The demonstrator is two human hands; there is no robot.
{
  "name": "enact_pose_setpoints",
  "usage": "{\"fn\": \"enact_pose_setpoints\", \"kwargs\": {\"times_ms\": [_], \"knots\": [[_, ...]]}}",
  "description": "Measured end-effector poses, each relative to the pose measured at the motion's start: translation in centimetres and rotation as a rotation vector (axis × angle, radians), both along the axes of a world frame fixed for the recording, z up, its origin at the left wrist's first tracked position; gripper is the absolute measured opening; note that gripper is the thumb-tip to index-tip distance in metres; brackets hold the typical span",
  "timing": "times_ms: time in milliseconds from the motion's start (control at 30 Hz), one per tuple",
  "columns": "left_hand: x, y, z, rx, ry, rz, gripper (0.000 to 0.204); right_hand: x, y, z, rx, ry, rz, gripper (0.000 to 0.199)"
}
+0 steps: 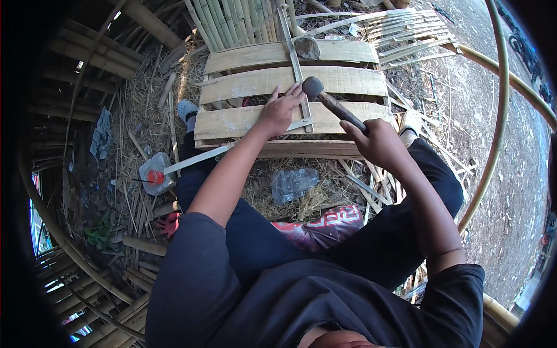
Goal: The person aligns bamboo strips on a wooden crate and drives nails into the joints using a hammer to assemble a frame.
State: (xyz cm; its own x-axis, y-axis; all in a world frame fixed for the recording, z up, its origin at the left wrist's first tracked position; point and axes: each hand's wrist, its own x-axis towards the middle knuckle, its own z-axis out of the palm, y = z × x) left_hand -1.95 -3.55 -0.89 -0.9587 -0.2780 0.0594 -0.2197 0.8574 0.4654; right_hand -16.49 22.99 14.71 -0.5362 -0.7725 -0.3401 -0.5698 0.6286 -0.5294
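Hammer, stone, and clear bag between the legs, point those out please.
Hammer (341,110), head view, middle of the handle.
Stone (307,49), head view, its upper face.
Clear bag (294,185), head view, its crumpled middle.

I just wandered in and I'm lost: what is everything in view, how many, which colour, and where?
Slatted bench: one, pale wood, centre
Hammer: one, dark head, brown handle, over the bench
Stone: one, grey-brown, on the bench's far slat
Long strip: one, pale, across the slats
Second strip: one, pale, under the left forearm
Bag with red-orange contents: one, clear, ground at left
Crumpled bag: one, clear, between the legs
Bamboo poles: several, green, beyond the bench
Thin slats: many, pale, far right
Left hand: one, bare, on the long strip
Right hand: one, bare, gripping the hammer
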Motion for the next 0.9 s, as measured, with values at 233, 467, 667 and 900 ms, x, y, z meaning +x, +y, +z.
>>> {"fn": "enact_pose_setpoints", "kwargs": {"times_ms": [233,467,667,900], "knots": [[0.0,0.0,1.0,0.317,0.116,-0.111,0.051,-4.9,-1.1,-7.7,-0.152,0.361,-0.153,0.061],[-0.1,-0.3,3.1,0.321,0.016,-0.274,0.088,-5.2,-1.5,-13.5,-0.196,0.449,-0.160,0.031],[0.7,-0.5,3.4,0.179,-0.073,-0.267,0.099,-2.3,-2.4,-10.5,0.040,0.769,-0.177,0.032],[2.4,1.6,3.0,0.088,0.152,0.034,0.067,1.0,-4.6,-9.4,-0.222,0.093,0.000,0.044]]}}
